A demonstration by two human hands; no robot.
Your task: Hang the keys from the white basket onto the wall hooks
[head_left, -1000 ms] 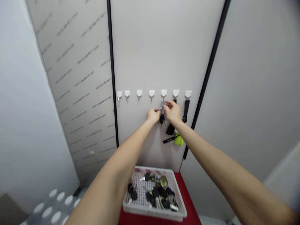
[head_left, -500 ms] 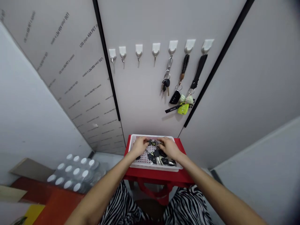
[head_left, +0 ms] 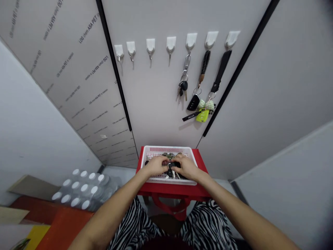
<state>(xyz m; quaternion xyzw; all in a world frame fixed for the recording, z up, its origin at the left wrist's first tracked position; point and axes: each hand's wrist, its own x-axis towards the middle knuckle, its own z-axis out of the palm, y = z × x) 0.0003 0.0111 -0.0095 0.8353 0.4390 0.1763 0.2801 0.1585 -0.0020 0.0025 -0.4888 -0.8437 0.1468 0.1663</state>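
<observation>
Both my hands reach into a white perforated basket (head_left: 191,154) of keys standing on a red stool (head_left: 203,163). My left hand (head_left: 155,166) and my right hand (head_left: 186,167) meet over a black key fob (head_left: 173,165), fingers curled onto it. Above, on the wall, runs a row of white hooks (head_left: 150,45). A key bunch with a carabiner (head_left: 183,83) hangs on the fifth hook. A black-strapped fob (head_left: 197,93) and a strap with a lime-green fob (head_left: 205,113) hang on the last two.
A pack of white-capped bottles (head_left: 83,192) sits on the floor at left, beside an orange board (head_left: 62,229) and cardboard (head_left: 26,185). My knees in zebra-print fabric (head_left: 208,225) are under the stool. Black vertical strips (head_left: 114,69) divide the wall panels.
A second ago my hands were up at the fifth hook with the key bunch. They let it hang there and dropped to the basket, and now close on a black fob.
</observation>
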